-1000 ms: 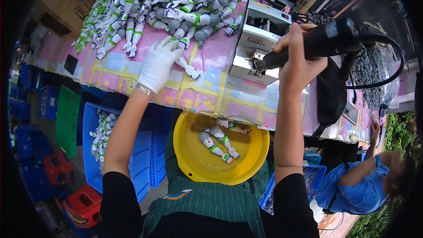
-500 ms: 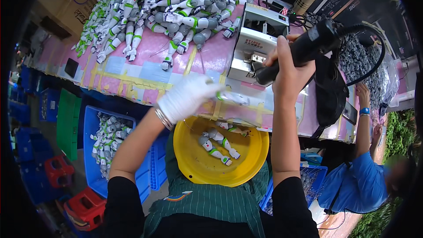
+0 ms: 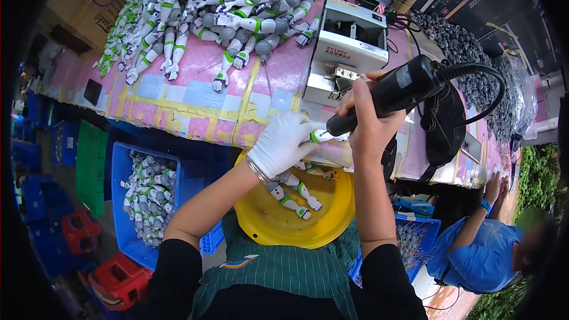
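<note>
My left hand, in a white glove, pinches a white and green toy arm at the table's near edge. Bare, my right hand grips a black electric screwdriver with a thick cable. The tool's nose points down-left beside the toy arm; whether its bit touches a screw cannot be made out. Just beyond my right hand stands a white screw feeder machine. Below my hands, a yellow basin rests on my lap with several toy arms inside.
A large heap of toy arms covers the table's far left. At the far right lie many small dark grey parts and a black bag. A blue crate of toy parts stands lower left, near red stools. A person in blue works at right.
My left hand has moved right and nearer, bringing the toy arm under the tool. The screwdriver in my right hand has come down and left to meet it.
</note>
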The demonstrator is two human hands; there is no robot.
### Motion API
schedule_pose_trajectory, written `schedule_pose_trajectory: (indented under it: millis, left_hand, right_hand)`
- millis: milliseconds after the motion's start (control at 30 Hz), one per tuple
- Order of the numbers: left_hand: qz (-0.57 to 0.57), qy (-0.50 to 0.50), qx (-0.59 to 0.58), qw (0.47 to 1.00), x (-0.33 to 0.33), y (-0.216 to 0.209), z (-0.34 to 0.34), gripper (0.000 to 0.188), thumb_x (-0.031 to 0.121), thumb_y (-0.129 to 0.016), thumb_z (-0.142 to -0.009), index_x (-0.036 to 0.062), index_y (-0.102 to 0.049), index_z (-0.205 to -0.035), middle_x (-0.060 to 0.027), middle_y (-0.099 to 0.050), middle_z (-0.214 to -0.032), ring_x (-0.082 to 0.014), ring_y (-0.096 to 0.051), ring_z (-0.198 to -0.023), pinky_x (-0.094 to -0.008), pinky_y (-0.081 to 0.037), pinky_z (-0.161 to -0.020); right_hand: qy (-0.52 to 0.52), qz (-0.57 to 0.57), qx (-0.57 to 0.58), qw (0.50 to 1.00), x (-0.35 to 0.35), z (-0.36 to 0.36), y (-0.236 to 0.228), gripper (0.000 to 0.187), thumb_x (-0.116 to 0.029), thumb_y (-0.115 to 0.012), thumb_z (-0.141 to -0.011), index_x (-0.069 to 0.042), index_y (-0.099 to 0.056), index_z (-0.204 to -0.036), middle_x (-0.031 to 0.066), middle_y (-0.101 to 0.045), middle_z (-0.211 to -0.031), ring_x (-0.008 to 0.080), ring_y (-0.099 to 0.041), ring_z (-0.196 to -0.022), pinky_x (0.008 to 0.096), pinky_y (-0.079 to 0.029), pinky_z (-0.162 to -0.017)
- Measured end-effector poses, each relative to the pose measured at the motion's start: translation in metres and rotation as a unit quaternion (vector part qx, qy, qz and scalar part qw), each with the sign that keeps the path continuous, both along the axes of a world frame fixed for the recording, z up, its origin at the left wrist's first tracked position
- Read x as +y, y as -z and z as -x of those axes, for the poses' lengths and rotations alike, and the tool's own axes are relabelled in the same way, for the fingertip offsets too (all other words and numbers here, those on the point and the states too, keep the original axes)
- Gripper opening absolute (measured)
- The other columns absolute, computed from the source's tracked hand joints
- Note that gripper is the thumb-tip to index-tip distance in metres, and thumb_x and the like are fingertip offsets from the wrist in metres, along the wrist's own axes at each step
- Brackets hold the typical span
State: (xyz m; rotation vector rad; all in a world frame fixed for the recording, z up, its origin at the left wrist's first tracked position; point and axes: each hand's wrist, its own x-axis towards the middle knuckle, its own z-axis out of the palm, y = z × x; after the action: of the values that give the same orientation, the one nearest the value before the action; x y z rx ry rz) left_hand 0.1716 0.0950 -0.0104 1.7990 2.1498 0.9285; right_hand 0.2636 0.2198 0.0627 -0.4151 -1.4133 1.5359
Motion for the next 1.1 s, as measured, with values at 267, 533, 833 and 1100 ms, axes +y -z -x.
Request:
schedule_pose_trajectory:
  millis: [267, 533, 833, 1100]
  left_hand:
    - [0.002, 0.002, -0.015, 1.000, 0.003, 0.001, 0.002, 0.035, 0.021, -0.077, -0.072, 0.0100, -0.063, -0.102, -0.0101, -0.059, -0.098, -0.0327, -0.057, -0.093, -0.0437, -0.045, -0.081]
    - [0.027, 0.009, 0.000, 1.000, 0.006, 0.001, 0.002, 0.030, 0.023, -0.076, -0.072, 0.0097, -0.063, -0.095, -0.0094, -0.058, -0.095, -0.0322, -0.056, -0.092, -0.0444, -0.044, -0.079]
    - [-0.010, -0.017, 0.016, 1.000, 0.007, 0.005, 0.000, 0.028, 0.027, -0.077, -0.070, 0.0097, -0.060, -0.085, -0.0094, -0.054, -0.085, -0.0323, -0.054, -0.085, -0.0449, -0.043, -0.075]
    - [-0.024, -0.023, 0.010, 0.999, 0.009, 0.003, -0.002, 0.028, 0.026, -0.078, -0.069, 0.0096, -0.061, -0.085, -0.0089, -0.054, -0.081, -0.0316, -0.055, -0.081, -0.0446, -0.044, -0.072]
  right_hand:
    - [0.000, -0.011, -0.002, 1.000, -0.002, 0.003, 0.003, 0.023, -0.001, -0.062, -0.089, 0.002, -0.047, -0.106, 0.0073, -0.054, -0.058, 0.0156, -0.053, -0.046, 0.0292, -0.046, -0.051]
    - [-0.006, -0.023, 0.002, 1.000, -0.009, 0.004, 0.020, 0.020, 0.003, -0.060, -0.086, 0.002, -0.049, -0.102, 0.0067, -0.052, -0.061, 0.0154, -0.052, -0.047, 0.0291, -0.045, -0.050]
    - [-0.024, -0.073, 0.030, 0.997, -0.007, 0.001, 0.036, 0.023, 0.002, -0.062, -0.084, 0.000, -0.047, -0.102, 0.0072, -0.053, -0.061, 0.0159, -0.052, -0.046, 0.0292, -0.045, -0.050]
    - [-0.031, -0.076, 0.035, 0.996, -0.007, -0.001, 0.037, 0.023, 0.000, -0.062, -0.086, 0.001, -0.046, -0.103, 0.0071, -0.052, -0.060, 0.0154, -0.051, -0.046, 0.0290, -0.045, -0.049]
